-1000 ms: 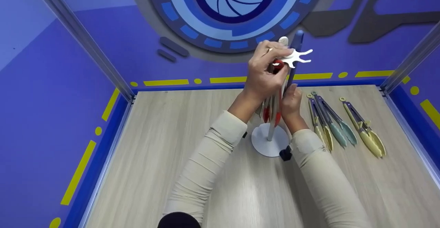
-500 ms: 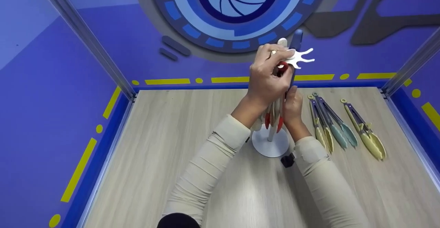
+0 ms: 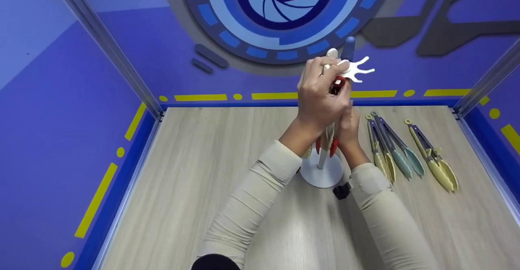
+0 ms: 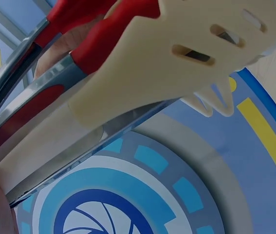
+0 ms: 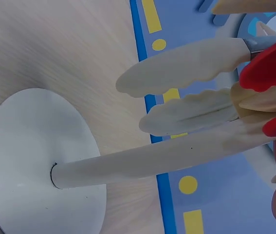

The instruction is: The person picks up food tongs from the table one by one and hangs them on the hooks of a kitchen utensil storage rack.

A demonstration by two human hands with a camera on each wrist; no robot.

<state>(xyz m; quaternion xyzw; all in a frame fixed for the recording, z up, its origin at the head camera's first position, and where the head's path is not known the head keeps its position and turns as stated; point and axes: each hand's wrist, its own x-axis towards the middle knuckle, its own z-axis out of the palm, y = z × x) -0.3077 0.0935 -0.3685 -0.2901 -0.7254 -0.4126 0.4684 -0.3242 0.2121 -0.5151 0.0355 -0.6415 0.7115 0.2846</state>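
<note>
My left hand (image 3: 323, 92) grips the red tongs (image 3: 334, 147) high up, near the hooks (image 3: 352, 70) of the white stand (image 3: 322, 177), tips down beside its pole. My right hand (image 3: 349, 128) sits below; I can't tell whether it grips. I'd steady the tongs upright, clear of the slotted spatula (image 4: 162, 63). I see no container, only this stand as holder.

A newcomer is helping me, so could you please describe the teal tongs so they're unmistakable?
On the wooden table, look right of the white stand. The teal tongs lie there between two yellow-headed tongs; blue-green heads set them apart.
</note>
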